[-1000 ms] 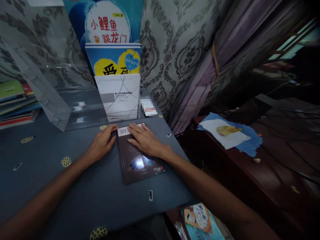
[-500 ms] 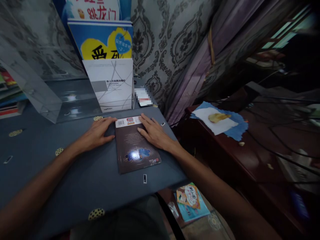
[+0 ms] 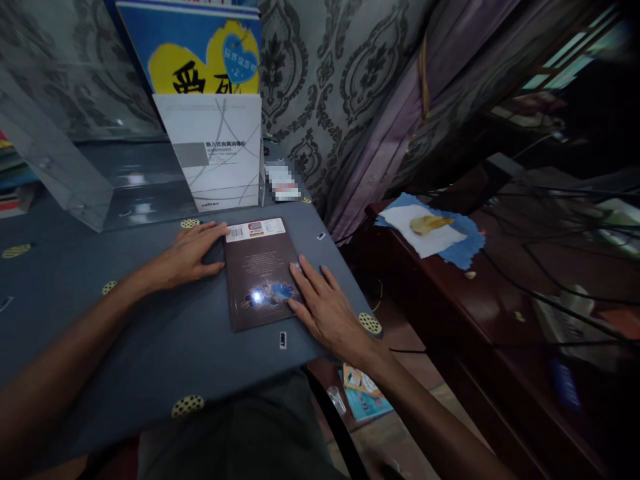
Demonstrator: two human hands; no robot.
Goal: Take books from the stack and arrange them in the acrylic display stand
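A dark brown book (image 3: 263,267) with a white barcode strip along its far edge lies flat on the blue-grey table (image 3: 165,353). At its upper left corner rests my left hand (image 3: 193,253), fingers extended and thumb apart, beside the book's left edge. My right hand (image 3: 327,307) is spread at the book's lower right side, its fingertips on or beside the right edge. Neither hand grasps anything.
A clear acrylic stand (image 3: 95,187) behind holds a white booklet (image 3: 220,160) and a blue-yellow book (image 3: 200,50). A phone-like item (image 3: 283,181) lies near the curtain. At right, a dark red desk (image 3: 445,287) bears a blue cloth (image 3: 457,247) and cables.
My right hand has slid from the book's upper right part down toward its lower right edge. My left hand stays by the upper left corner. The view has shifted slightly.
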